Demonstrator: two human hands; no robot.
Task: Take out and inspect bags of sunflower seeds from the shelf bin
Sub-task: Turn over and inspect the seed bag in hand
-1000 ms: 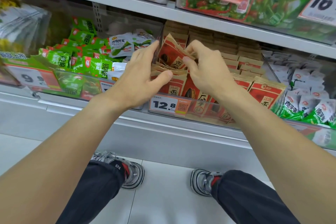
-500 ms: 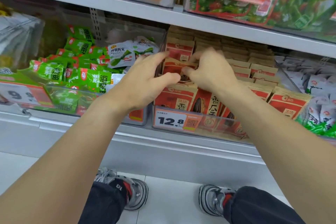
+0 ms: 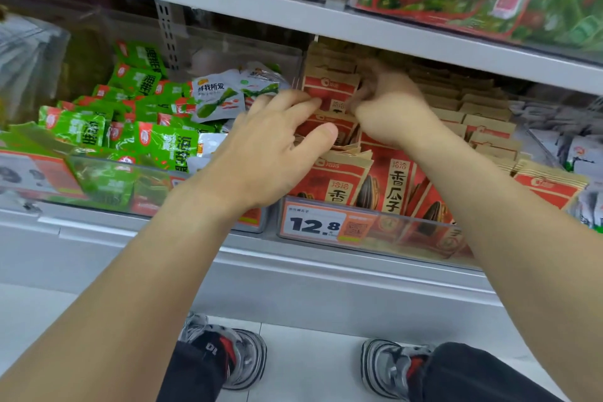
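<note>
Shoes (image 3: 228, 352): grey and red, on the pale floor at 6 o'clock.
Price tag (image 3: 315, 225): on the clear bin (image 3: 408, 238) front, reads "12.8".
Front bags (image 3: 396, 183): red and brown, upright, long axis vertical, printed "香瓜子".
Left hand (image 3: 270, 147): fingers spread, thumb on a bag top.
Right hand (image 3: 388, 108): blurred at 12 o'clock, fingers curled, pinching the sunflower seed bag (image 3: 329, 91), which stands upright, face toward the camera.
Green packets (image 3: 140, 127): heaped at 9 o'clock.
</note>
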